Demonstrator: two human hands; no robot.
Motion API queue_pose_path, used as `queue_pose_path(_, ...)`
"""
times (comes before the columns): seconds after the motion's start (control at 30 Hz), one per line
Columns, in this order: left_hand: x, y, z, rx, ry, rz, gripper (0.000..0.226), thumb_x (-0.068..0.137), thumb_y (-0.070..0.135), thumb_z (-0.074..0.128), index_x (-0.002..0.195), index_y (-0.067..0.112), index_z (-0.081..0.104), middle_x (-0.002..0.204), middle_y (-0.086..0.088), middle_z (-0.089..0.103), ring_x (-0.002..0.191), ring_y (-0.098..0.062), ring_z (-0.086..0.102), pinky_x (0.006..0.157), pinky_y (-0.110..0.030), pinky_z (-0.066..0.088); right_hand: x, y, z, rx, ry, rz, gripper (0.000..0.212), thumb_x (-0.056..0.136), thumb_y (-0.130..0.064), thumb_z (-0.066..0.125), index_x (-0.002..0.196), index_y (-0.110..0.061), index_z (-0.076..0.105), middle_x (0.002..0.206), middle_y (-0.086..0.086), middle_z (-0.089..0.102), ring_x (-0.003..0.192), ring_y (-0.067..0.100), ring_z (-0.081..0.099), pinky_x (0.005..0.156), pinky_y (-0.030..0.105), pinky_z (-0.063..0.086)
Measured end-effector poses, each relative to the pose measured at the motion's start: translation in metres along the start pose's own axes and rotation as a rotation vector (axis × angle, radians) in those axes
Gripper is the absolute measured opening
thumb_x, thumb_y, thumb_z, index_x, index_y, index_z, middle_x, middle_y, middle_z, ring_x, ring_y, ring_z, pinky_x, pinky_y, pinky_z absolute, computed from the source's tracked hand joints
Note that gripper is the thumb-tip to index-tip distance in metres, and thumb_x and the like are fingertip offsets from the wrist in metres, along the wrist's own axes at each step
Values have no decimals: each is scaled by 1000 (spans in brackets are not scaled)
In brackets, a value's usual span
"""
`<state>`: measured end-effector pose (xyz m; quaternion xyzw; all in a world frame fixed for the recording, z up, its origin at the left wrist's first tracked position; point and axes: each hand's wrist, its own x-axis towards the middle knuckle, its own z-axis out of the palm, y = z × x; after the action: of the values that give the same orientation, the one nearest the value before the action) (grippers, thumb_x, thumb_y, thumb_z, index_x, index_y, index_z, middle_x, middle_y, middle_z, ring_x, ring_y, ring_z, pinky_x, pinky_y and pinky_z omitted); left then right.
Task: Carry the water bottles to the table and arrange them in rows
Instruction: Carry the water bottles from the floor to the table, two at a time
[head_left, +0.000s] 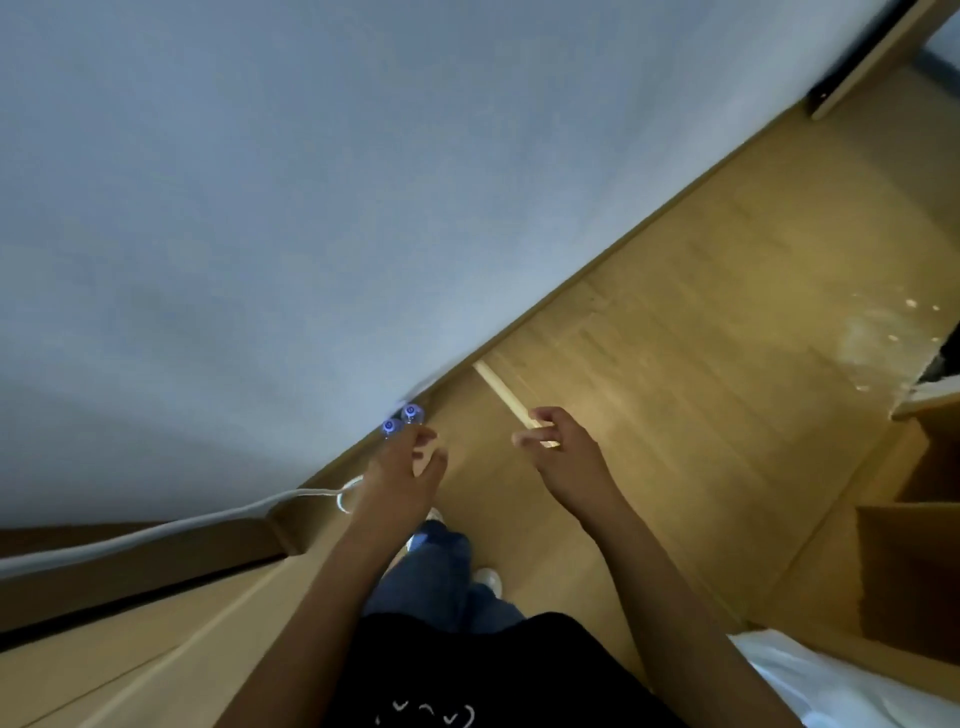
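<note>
Two water bottles with blue caps, one (390, 427) nearer me and one (411, 413) behind it, stand on the wooden floor against the pale wall. My left hand (402, 467) hangs just above and in front of them, fingers loose and spread, holding nothing. It covers the bottles' bodies, so only the caps show. My right hand (558, 447) is stretched out to the right of the bottles, fingers relaxed and empty, over a thin wooden stick (506, 400) lying on the floor.
The pale wall (260, 208) fills the left and top. A white cable (208, 522) runs along a wooden ledge at the left. Cardboard boxes (914, 545) stand at the right, with white cloth (831, 680) at the lower right. My legs and shoes are below.
</note>
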<state>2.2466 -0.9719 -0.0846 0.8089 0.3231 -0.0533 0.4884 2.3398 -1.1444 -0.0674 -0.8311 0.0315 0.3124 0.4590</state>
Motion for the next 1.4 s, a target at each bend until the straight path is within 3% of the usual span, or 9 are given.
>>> queue_pose_path(0.33, 67, -5, -27, -37, 69, -122, 27, 95, 27, 58, 119, 14, 60, 116, 0, 64, 103, -13, 59, 84, -26, 43, 86, -51, 39, -183, -174, -84, 34, 94, -31, 66, 126, -27, 56, 109, -11, 61, 84, -5, 58, 63, 8, 42)
queue_pose_path(0.43, 87, -6, -31, -48, 113, -148, 28, 96, 25, 58, 121, 14, 60, 118, -1, 64, 104, -15, 60, 86, -28, 45, 111, -64, 47, -264, -261, -125, 36, 95, -31, 63, 129, -25, 54, 114, -8, 62, 85, -3, 58, 64, 12, 42)
queue_pose_path(0.57, 107, -12, -27, -82, 199, -208, 25, 95, 21, 60, 118, 12, 62, 115, -4, 66, 102, -16, 60, 84, -27, 44, 141, -76, 57, -356, -381, -169, 40, 96, -32, 61, 134, -23, 53, 125, -3, 62, 93, 5, 58, 66, 7, 40)
queue_pose_path(0.77, 139, -39, -2, -125, 336, -324, 20, 95, 25, 59, 112, 14, 63, 111, -6, 66, 98, -15, 60, 81, -27, 46, 190, -66, 73, -460, -525, -259, 38, 97, -31, 61, 133, -20, 54, 131, 0, 60, 87, -1, 56, 61, 3, 39)
queue_pose_path(0.87, 148, -64, 21, -146, 393, -356, 21, 94, 23, 61, 112, 12, 63, 110, -6, 66, 98, -17, 61, 79, -26, 44, 215, -45, 84, -483, -562, -284, 35, 97, -28, 61, 130, -20, 55, 130, 0, 61, 88, -2, 55, 64, 4, 40)
queue_pose_path(1.07, 160, -137, 76, -180, 419, -428, 23, 93, 22, 63, 114, 10, 63, 113, -6, 65, 100, -19, 62, 80, -26, 43, 260, 17, 115, -473, -586, -288, 40, 96, -24, 63, 134, -20, 51, 132, 0, 58, 106, 9, 57, 86, 21, 46)
queue_pose_path(1.27, 193, -222, 123, -194, 443, -433, 24, 94, 23, 62, 114, 11, 63, 114, -5, 66, 103, -19, 63, 83, -26, 43, 315, 102, 162, -514, -576, -322, 43, 94, -26, 65, 134, -21, 50, 132, -2, 56, 111, 11, 57, 78, 12, 40)
queue_pose_path(1.4, 223, -287, 161, -179, 474, -405, 27, 95, 29, 60, 116, 14, 63, 114, -2, 66, 102, -14, 61, 82, -26, 43, 359, 167, 198, -524, -566, -346, 43, 93, -27, 67, 132, -21, 50, 132, 0, 57, 113, 15, 59, 82, 22, 42)
